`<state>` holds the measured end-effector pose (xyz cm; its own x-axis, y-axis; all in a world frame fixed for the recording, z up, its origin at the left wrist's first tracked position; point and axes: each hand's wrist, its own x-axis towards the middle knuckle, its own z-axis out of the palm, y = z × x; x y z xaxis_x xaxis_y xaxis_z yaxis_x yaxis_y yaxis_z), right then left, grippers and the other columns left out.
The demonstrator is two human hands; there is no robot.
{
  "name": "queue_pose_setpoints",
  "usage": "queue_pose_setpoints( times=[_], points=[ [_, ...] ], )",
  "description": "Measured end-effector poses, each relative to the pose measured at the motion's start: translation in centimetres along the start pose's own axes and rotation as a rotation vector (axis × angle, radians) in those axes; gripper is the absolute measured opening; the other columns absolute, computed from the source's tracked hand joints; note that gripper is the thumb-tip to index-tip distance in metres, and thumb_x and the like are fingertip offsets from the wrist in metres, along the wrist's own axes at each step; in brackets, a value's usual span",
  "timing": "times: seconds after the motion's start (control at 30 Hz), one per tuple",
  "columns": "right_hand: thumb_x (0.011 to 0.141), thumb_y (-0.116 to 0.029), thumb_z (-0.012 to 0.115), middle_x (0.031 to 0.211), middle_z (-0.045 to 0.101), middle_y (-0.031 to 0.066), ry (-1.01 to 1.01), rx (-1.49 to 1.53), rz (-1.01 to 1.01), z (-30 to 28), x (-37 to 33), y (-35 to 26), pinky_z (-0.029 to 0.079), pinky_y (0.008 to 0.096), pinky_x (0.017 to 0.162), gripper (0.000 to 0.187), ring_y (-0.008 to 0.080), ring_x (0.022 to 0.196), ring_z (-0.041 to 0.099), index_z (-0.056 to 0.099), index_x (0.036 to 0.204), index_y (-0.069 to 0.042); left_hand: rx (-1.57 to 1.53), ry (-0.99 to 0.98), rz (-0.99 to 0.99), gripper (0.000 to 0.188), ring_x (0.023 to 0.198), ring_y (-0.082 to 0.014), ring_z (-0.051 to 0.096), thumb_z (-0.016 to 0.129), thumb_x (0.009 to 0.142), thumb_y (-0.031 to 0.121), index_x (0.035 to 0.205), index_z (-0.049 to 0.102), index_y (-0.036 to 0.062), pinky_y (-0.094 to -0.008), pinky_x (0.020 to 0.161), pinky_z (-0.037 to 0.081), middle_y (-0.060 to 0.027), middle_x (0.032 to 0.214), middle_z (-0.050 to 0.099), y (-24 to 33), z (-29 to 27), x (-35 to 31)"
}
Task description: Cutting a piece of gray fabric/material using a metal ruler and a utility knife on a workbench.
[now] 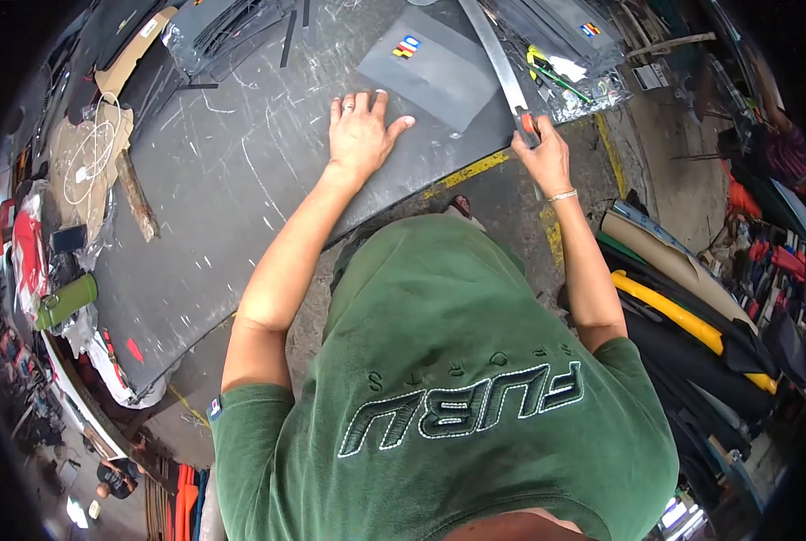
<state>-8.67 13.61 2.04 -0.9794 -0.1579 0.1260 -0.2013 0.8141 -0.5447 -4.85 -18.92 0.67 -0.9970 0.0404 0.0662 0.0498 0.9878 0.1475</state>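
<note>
My left hand [361,135] lies palm down on the dark, scratched tabletop [241,180], fingers stretched out and holding nothing. Beyond its fingertips is a grey translucent sheet [453,81] with a small coloured flag emblem [407,46]. My right hand [545,155], at the table's near right edge, is closed on an orange-and-black handle [527,128]. A long, flat grey strip [498,59] runs away from this handle along the sheet's right side. Whether the strip and handle are one tool, I cannot tell.
Plastic-wrapped grey sheets [561,32] and a green pencil-like stick [572,88] lie at the far right. Dark strips [290,38] are at the back. A wooden stick [138,198] and a green cylindrical case [67,301] lie left. Material rolls [669,307] stand right of me.
</note>
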Motion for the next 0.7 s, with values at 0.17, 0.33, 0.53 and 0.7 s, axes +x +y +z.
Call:
queue_pose_setpoints(
  times=[0.17, 0.33, 0.53, 0.7],
  points=[
    [0.085, -0.029, 0.077, 0.088, 0.068, 0.0191, -0.043, -0.016, 0.031, 1.7, -1.4, 0.3, 0.052, 0.0495, 0.071, 0.033, 0.0431, 0.084, 0.067, 0.056, 0.098, -0.007, -0.104, 0.028, 0.067, 0.057, 0.138, -0.0371, 0.046, 0.063, 0.098, 0.045, 0.143, 0.058, 0.0097, -0.0574, 0.117, 0.035, -0.0164, 0.143, 0.053, -0.5, -0.3, -0.2],
    [0.094, -0.037, 0.072, 0.106, 0.062, 0.0167, -0.03, 0.004, -0.056, 0.2, -1.7, -0.9, 0.053, 0.0483, 0.078, 0.031, 0.0394, 0.095, 0.066, 0.066, 0.102, -0.007, -0.143, 0.054, 0.006, 0.066, 0.154, -0.0393, 0.026, 0.059, 0.1, 0.05, 0.154, 0.046, 0.0138, -0.0588, 0.122, 0.027, -0.0167, 0.163, 0.035, -2.9, 1.7, 1.1],
    [0.096, -0.033, 0.071, 0.096, 0.063, 0.0144, 0.001, 0.001, -0.034, -9.5, 2.3, -1.8, 0.05, 0.0386, 0.074, 0.035, 0.029, 0.081, 0.063, 0.071, 0.101, 0.001, -0.125, -0.027, -0.036, 0.071, 0.153, -0.0399, 0.027, 0.06, 0.098, 0.055, 0.153, 0.047, 0.0119, -0.0579, 0.123, 0.024, -0.018, 0.162, 0.036, -0.2, 1.2, -0.1],
    [0.094, -0.004, 0.073, 0.101, 0.072, 0.0181, 0.249, 1.015, 0.202, -14.8, 3.4, 0.9, 0.064, 0.0337, 0.086, 0.033, 0.0242, 0.095, 0.075, 0.063, 0.124, 0.009, -0.182, -0.016, -0.091, 0.071, 0.15, -0.0414, 0.032, 0.067, 0.096, 0.051, 0.151, 0.05, 0.0101, -0.0582, 0.122, 0.026, -0.0201, 0.156, 0.042, 4.0, 0.5, -2.4]
  ],
)
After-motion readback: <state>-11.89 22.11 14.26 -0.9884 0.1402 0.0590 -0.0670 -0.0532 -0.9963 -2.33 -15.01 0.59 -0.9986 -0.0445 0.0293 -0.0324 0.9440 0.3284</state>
